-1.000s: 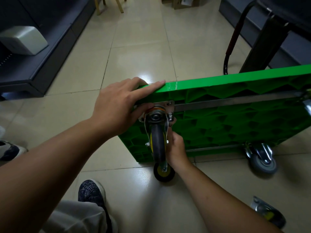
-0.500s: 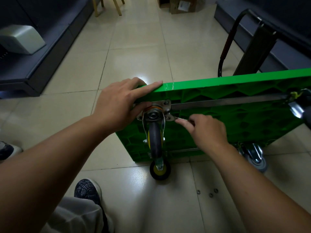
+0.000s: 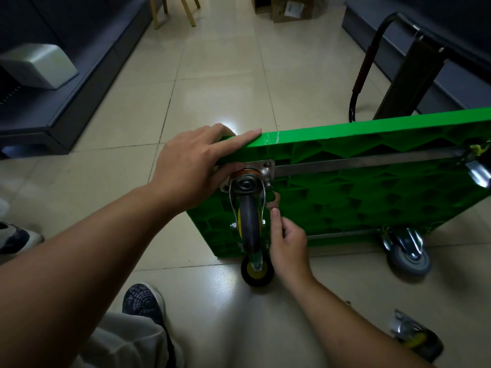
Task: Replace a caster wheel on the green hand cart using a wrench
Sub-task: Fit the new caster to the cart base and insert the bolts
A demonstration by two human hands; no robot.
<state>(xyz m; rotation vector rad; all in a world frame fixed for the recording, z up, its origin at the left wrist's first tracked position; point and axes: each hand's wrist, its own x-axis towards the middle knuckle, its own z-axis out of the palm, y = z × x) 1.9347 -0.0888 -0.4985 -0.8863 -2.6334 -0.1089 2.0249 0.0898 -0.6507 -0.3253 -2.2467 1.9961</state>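
Observation:
The green hand cart [image 3: 372, 197] stands on its side on the tiled floor, underside towards me. A caster wheel [image 3: 249, 219] with a grey tyre and yellow hub hangs from its steel mounting plate [image 3: 261, 166] at the cart's top left corner. My left hand [image 3: 191, 166] lies flat over the cart's top edge, thumb pressing the plate. My right hand [image 3: 288, 245] is just right of the wheel, below the plate's lower right bolt, fingers curled round a thin wrench that the hand almost wholly hides.
A black and yellow caster [image 3: 257, 272] and a grey caster [image 3: 409, 256] touch the floor under the cart. A loose caster [image 3: 417, 338] lies at the lower right. The cart's black handle [image 3: 364, 67] rises behind. My shoe [image 3: 143, 301] is near the bottom.
My right hand swung from the right of the plate, where the wrench reached the bolt sideways, down to beside the wheel. My left hand stayed on the cart's edge.

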